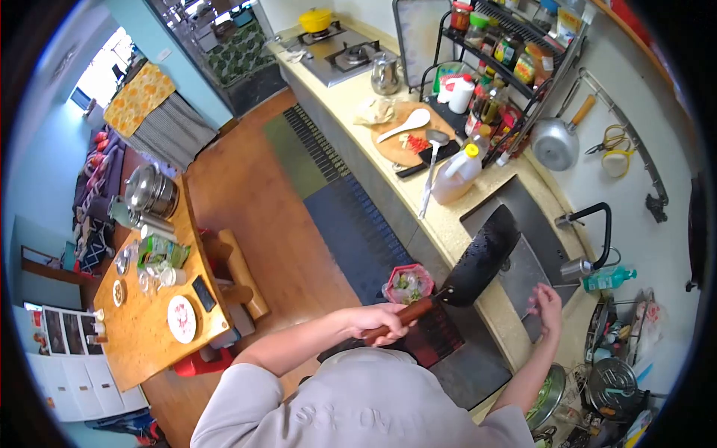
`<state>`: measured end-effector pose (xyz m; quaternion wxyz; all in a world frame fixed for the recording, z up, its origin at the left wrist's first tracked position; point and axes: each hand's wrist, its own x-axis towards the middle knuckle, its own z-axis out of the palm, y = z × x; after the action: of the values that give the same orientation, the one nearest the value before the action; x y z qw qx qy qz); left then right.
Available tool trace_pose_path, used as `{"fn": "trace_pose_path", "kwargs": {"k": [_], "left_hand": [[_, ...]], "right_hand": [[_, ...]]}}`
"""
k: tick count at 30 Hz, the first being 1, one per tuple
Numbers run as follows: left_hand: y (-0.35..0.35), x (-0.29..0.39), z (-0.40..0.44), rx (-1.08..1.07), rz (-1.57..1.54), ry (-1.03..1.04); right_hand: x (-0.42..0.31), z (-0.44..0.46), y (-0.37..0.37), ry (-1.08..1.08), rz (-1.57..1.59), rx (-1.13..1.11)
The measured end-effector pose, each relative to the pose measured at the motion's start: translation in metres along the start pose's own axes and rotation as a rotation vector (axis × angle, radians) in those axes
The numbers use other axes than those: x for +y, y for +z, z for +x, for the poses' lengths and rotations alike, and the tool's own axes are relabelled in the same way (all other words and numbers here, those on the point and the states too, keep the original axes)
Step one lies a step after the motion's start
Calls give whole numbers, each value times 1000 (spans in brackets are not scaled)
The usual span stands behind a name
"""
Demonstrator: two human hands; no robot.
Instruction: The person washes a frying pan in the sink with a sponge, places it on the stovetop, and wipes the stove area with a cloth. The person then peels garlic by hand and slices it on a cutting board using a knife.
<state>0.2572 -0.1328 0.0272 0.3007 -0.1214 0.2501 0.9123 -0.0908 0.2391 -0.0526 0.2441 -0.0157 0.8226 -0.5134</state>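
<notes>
Your left hand (375, 324): fingers closed round the wooden handle (405, 316) of the wok (484, 257). Wok held tilted, dark, droplets on its surface, reaching across the counter edge and over part of the sink (526, 278). Your right hand (547, 306): partly open, fingers apart and a little bent, nothing seen in it, above the near end of the sink and apart from the wok.

Black tap (602, 231) beyond the sink, green bottle (609, 279) just beside it. On the counter (349, 97), next to the sink: jug (457, 176) with a yellow cap, then a ladle (431, 175) with its head over the round board (407, 142). Board carries a white spoon (404, 125) and chopped red and pale pieces. Farther along: metal pitcher (385, 75), stove (345, 56), yellow pot (315, 20) on it.

Below the counter edge, near your left hand: red-rimmed bin (408, 284), green scraps inside. Off to your left, wooden table (146, 321) with a white plate (181, 319), a phone (203, 293) beside it, and a steamer (151, 190) at the far end.
</notes>
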Motion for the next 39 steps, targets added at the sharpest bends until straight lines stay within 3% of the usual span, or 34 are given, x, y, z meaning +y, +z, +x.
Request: {"fn": "trace_pose_path", "kwargs": {"k": [2, 5, 9, 12, 14, 16, 17, 19, 20, 22, 25, 26, 27, 29, 32, 34, 37, 39], "left_hand": [[9, -10, -42, 123, 27, -16], [18, -26, -107, 340, 208, -51], [16, -52, -179, 594, 399, 11], [-17, -70, -219, 957, 697, -33], [-34, -64, -243, 1076, 779, -80], [-71, -70, -268, 1148, 852, -81], [-88, -71, -283, 1210, 942, -87], [-109, -66, -309, 1255, 957, -100], [-119, -62, -321, 1297, 987, -123], [-139, -56, -347, 1303, 962, -88], [-168, -40, -375, 1341, 1011, 0], [-177, -32, -380, 1341, 1006, 15], [-183, -26, -388, 1354, 1016, 6], [-199, -10, -399, 1361, 1034, -4], [-220, 13, -408, 1360, 1037, 55], [-236, 30, -410, 1366, 1027, 137], [-252, 67, -415, 1344, 1036, 176], [-271, 93, -416, 1355, 1050, 176]], "right_hand": [[68, 57, -6, -13, -216, 107], [-11, -23, 73, -133, -882, 177], [-51, -59, 110, -140, -1003, -16], [-57, -61, 123, -209, -959, -88], [-63, -58, 132, -298, -972, -132], [-105, -74, 151, -159, -527, -254], [-125, -88, 168, -169, -538, -264], [-156, -120, 205, -31, -23, -193], [-153, -124, 220, -47, -35, -206], [-109, -126, 245, -31, 602, -490], [82, -60, 300, 420, -275, -264], [84, -75, 335, 432, -577, -244], [54, -97, 371, 380, -680, -286], [-22, -114, 423, 401, -572, -407], [-95, -105, 447, 471, -129, -697], [-137, -98, 465, 366, 32, -713], [-126, -68, 490, 412, 356, -605], [-99, -47, 535, 176, -1446, -508]]}}
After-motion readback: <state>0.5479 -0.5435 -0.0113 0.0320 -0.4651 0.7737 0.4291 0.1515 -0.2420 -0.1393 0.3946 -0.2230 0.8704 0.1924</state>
